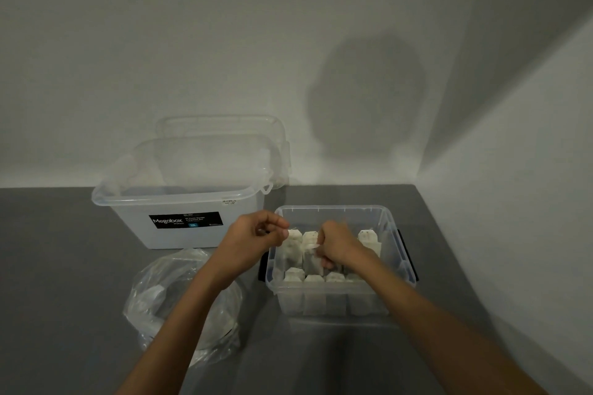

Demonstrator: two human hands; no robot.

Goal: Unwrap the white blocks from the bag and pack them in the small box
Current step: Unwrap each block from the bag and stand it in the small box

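Now, over the box [395, 225], the right hand [338, 245] gripped a block [312, 262]; the left hand [256, 234] pinched its wrap [301, 247]. Other blocks [369, 239] stood inside.

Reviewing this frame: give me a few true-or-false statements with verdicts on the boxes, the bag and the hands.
1. The small box already holds several white blocks. True.
2. The plastic bag lies inside the large Megabox container. False: it lies on the table, in front of that container.
3. The right hand is over the small box's opening, among the blocks. True.
4. The small box has its lid on. False: its top is open.
5. The large Megabox container stands to the right of the small box. False: it stands to its left.
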